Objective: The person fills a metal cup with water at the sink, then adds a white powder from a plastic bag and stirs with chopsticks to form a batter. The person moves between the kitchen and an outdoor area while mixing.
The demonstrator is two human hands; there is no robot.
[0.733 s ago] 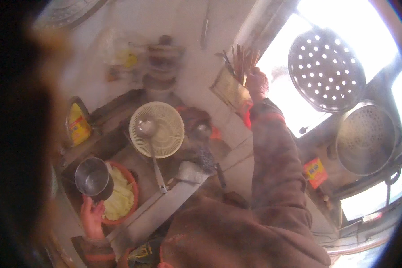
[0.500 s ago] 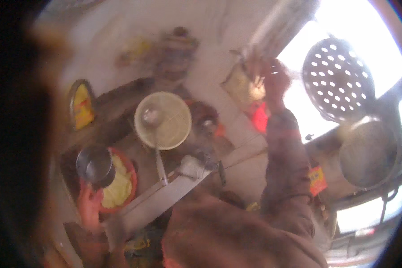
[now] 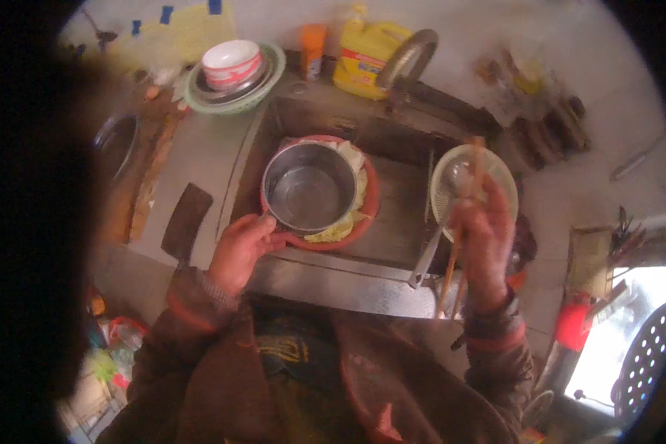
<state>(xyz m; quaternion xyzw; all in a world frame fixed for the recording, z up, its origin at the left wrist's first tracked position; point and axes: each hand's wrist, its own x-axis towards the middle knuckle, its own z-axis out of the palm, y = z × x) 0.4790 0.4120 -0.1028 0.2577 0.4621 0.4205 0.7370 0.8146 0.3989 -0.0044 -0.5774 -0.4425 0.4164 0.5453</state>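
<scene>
My left hand (image 3: 237,255) grips the near left edge of a grey metal pot (image 3: 309,194), thumb at its rim and fingers underneath. The pot looks empty and is held over a red basin (image 3: 373,196) in the sink. Pale yellow-green leaves, like cabbage (image 3: 334,232), show around the pot in the basin. On the right, my right hand (image 3: 488,240) is closed on a pair of wooden chopsticks (image 3: 450,277), slightly blurred. Below it stands a cream colander (image 3: 440,174) with a long-handled ladle (image 3: 424,265) in it, partly hidden by the hand.
A cleaver (image 3: 187,222) lies left of the sink (image 3: 399,233). Stacked bowls (image 3: 231,63), an orange bottle (image 3: 313,52) and a yellow jug (image 3: 366,59) stand behind, near the curved faucet (image 3: 414,55). A perforated round plate (image 3: 647,362) is at the lower right.
My view has swung right-to-left back over the sink. My right hand has come from the utensils at the far right to beside the colander, now with chopsticks. My left hand stays on the pot.
</scene>
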